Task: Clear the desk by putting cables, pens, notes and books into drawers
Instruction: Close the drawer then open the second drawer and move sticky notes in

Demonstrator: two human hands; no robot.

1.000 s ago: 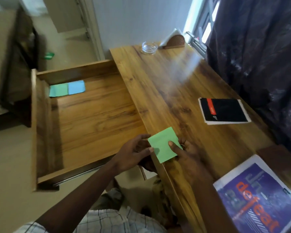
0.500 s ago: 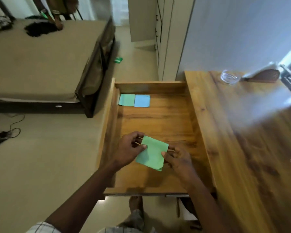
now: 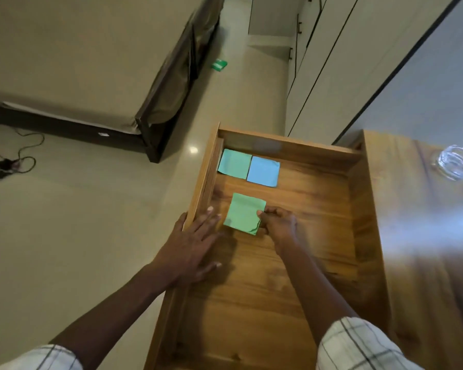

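Note:
A green sticky note pad [image 3: 244, 212] lies low over the floor of the open wooden drawer [image 3: 286, 263]. My right hand [image 3: 279, 226] pinches its right edge between thumb and fingers. My left hand [image 3: 191, 247] rests flat with straight fingers on the drawer's left wall, just left of the pad, not holding it. Farther back in the drawer lie a teal note pad [image 3: 235, 163] and a blue note pad [image 3: 263, 171], side by side against the back left corner.
The wooden desk top [image 3: 422, 236] runs along the drawer's right side with a glass ashtray [image 3: 456, 162] on it. A bed [image 3: 96, 62] and cables [image 3: 8, 161] on the floor lie to the left. A small green object [image 3: 219, 64] sits on the floor.
The green pad moved from the desk edge into the drawer and down toward its floor. My left hand let go of it and now rests on the drawer's left wall.

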